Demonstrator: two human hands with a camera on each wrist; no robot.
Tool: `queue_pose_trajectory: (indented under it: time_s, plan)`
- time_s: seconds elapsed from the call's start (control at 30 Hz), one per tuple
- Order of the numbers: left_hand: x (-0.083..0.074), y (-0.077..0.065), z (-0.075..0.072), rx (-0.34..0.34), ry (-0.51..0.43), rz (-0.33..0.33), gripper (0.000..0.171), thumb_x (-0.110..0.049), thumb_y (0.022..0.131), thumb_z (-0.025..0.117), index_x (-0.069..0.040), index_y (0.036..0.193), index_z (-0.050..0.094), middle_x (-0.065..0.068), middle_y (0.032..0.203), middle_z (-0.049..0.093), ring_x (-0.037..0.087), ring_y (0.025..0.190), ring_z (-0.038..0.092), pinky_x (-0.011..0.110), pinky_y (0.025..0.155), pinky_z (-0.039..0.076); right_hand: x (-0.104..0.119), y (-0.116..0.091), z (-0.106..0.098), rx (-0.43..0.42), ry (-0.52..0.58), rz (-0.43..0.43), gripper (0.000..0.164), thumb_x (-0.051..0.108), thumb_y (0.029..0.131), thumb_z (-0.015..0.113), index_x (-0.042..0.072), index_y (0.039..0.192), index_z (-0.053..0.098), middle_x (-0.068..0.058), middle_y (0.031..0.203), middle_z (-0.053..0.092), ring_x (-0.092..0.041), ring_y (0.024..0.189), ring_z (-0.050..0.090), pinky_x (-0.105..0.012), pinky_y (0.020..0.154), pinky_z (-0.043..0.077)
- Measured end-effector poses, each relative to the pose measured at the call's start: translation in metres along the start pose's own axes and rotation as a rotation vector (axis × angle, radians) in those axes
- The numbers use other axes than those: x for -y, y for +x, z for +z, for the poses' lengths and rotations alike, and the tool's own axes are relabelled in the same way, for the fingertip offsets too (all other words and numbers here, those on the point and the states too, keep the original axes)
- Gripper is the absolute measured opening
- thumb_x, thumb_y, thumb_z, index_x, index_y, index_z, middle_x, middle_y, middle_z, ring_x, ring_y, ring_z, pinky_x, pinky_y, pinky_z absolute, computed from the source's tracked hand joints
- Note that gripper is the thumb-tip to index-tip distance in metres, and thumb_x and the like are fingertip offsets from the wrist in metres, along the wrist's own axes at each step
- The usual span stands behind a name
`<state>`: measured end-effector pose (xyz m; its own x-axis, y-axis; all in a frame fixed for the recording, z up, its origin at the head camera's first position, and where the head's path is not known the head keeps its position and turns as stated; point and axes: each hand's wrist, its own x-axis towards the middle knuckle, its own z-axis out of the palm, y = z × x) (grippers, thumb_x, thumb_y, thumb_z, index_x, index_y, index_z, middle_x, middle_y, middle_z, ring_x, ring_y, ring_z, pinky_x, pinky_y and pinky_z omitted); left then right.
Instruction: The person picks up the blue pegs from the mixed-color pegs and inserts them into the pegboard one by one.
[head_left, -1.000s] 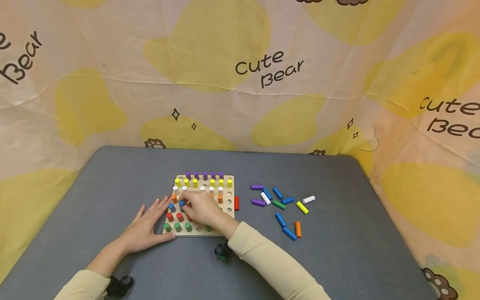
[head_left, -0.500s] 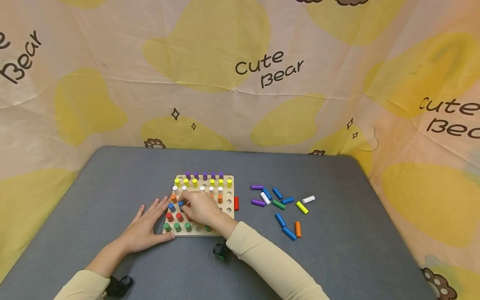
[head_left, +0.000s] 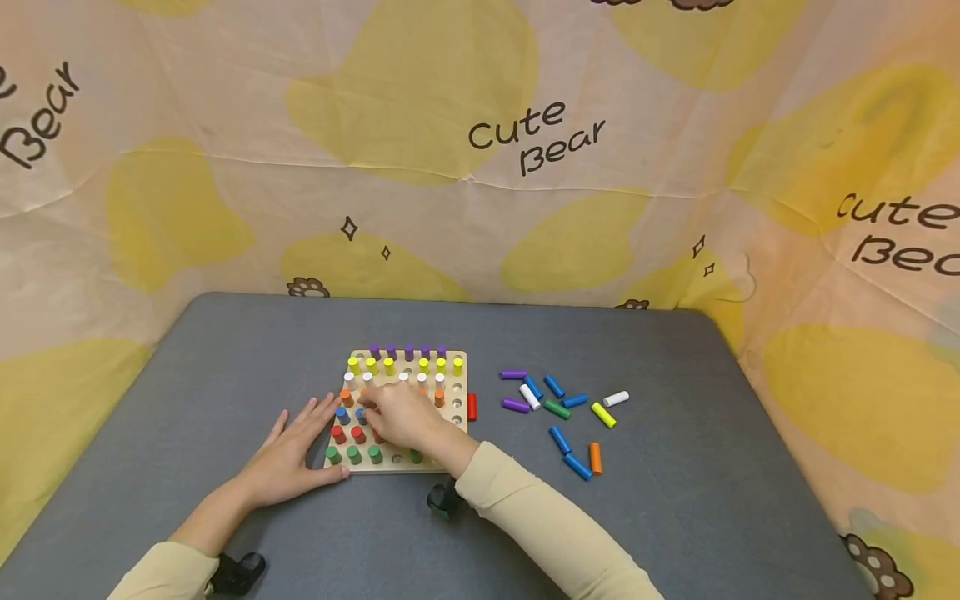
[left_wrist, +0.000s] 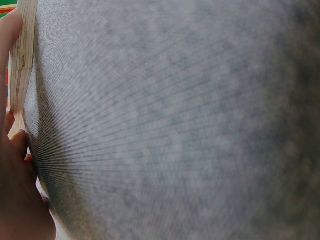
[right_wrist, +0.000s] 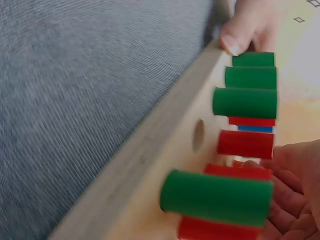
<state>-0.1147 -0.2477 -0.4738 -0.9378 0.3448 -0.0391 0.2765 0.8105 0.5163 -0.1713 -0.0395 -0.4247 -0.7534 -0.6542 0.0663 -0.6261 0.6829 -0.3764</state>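
A wooden pegboard (head_left: 363, 468) bears rows of purple, yellow, white, orange, blue, red and green pegs. My left hand (head_left: 288, 457) lies spread at its left side, the thumb at the front left corner. In the left wrist view that thumb (left_wrist: 9, 32) touches the board's edge. Over the middle of the board, my right hand (head_left: 405, 417) pinches a blue peg (head_left: 361, 415), second from the left in the blue row. Its fingers partly cover that peg and several holes. In the right wrist view, green pegs (right_wrist: 217, 197) stand between the camera and my curled right fingers (right_wrist: 295, 195).
Right of the board lie loose pegs: several blue ones (head_left: 559, 439), two purple (head_left: 515, 406), two white (head_left: 617, 398), a green (head_left: 557, 409), a yellow (head_left: 603, 415) and an orange (head_left: 596, 458). A red peg (head_left: 472, 407) lies against the board's right edge.
The blue peg at my right fingertips shows slightly lower than a second ago. Both hands have otherwise kept their places, and the loose pegs lie as before.
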Motion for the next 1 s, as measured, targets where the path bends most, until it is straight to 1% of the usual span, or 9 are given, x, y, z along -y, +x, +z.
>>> queue_pose_trajectory:
  time_s: [0.1,0.17,0.23,0.3,0.4,0.47,0.73,0.87,1.0]
  plan:
    - [0.0,0.0,0.0,-0.001,0.002,0.002,0.101,-0.063,0.071,0.065,-0.019,0.149,0.018,0.01,0.153,0.019,0.037,0.14,0.013,0.058,0.108,-0.003,0.0,-0.003,-0.008,0.003,0.028,-0.007,0.022,0.022,0.091,0.057,0.014,0.11,0.067,0.005,0.1,0.069,0.004,0.063,0.054,-0.008,0.054,0.041]
    - [0.0,0.0,0.0,0.003,0.004,-0.004,0.102,-0.064,0.071,0.065,-0.02,0.149,0.018,0.01,0.153,0.018,0.037,0.14,0.013,0.058,0.108,-0.004,-0.001,-0.006,-0.014,0.007,0.057,-0.008,0.022,0.02,0.092,0.057,0.014,0.11,0.067,0.004,0.1,0.069,0.003,0.057,0.052,-0.01,0.048,0.039]
    - [0.001,0.001,0.0,0.004,0.006,-0.006,0.102,-0.064,0.07,0.065,-0.021,0.149,0.017,0.009,0.153,0.018,0.037,0.14,0.013,0.058,0.108,-0.004,-0.002,-0.009,-0.02,0.011,0.072,-0.008,0.022,0.02,0.092,0.056,0.015,0.111,0.066,0.004,0.1,0.069,0.003,0.058,0.051,-0.011,0.048,0.038]
    - [0.002,0.001,0.001,0.007,0.009,-0.008,0.102,-0.065,0.07,0.065,-0.021,0.149,0.017,0.009,0.154,0.018,0.036,0.14,0.012,0.058,0.108,-0.004,-0.005,-0.011,-0.024,0.009,0.076,-0.005,0.022,0.02,0.092,0.056,0.015,0.111,0.066,0.005,0.1,0.068,0.001,0.064,0.055,-0.011,0.052,0.04]
    - [0.002,0.001,0.001,0.007,0.012,-0.007,0.102,-0.065,0.07,0.065,-0.021,0.149,0.017,0.009,0.154,0.017,0.036,0.14,0.012,0.058,0.109,-0.004,-0.011,-0.016,-0.03,-0.014,0.068,-0.025,0.021,0.021,0.092,0.057,0.015,0.109,0.066,0.005,0.099,0.068,-0.002,0.08,0.06,-0.011,0.062,0.044]
    - [0.001,0.001,0.0,0.008,0.013,-0.005,0.102,-0.065,0.071,0.065,-0.021,0.149,0.017,0.009,0.154,0.017,0.037,0.14,0.012,0.058,0.109,-0.004,-0.015,-0.02,-0.034,-0.037,0.071,-0.042,0.019,0.021,0.091,0.058,0.015,0.107,0.067,0.005,0.098,0.067,-0.005,0.085,0.062,-0.011,0.066,0.045]
    - [0.0,0.002,-0.001,0.014,0.006,-0.009,0.102,-0.065,0.07,0.065,-0.02,0.149,0.017,0.01,0.154,0.017,0.037,0.14,0.012,0.059,0.108,-0.004,-0.025,-0.034,-0.048,-0.088,0.119,-0.091,0.018,0.018,0.09,0.059,0.013,0.106,0.066,0.004,0.1,0.067,-0.008,0.088,0.063,-0.012,0.07,0.046]
    - [-0.001,0.001,-0.001,0.015,0.009,-0.014,0.103,-0.065,0.07,0.065,-0.019,0.149,0.017,0.01,0.154,0.017,0.037,0.14,0.012,0.059,0.108,-0.005,-0.033,-0.042,-0.053,-0.115,0.093,-0.124,0.018,0.017,0.09,0.059,0.013,0.106,0.066,0.004,0.101,0.066,-0.008,0.088,0.062,-0.012,0.07,0.046]
    - [-0.003,0.0,-0.002,0.005,0.001,-0.006,0.102,-0.064,0.071,0.065,-0.018,0.149,0.018,0.011,0.153,0.018,0.038,0.14,0.012,0.059,0.108,-0.004,-0.042,-0.052,-0.059,-0.145,0.098,-0.151,0.018,0.016,0.089,0.06,0.013,0.106,0.066,0.003,0.099,0.066,-0.011,0.087,0.062,-0.015,0.068,0.047]
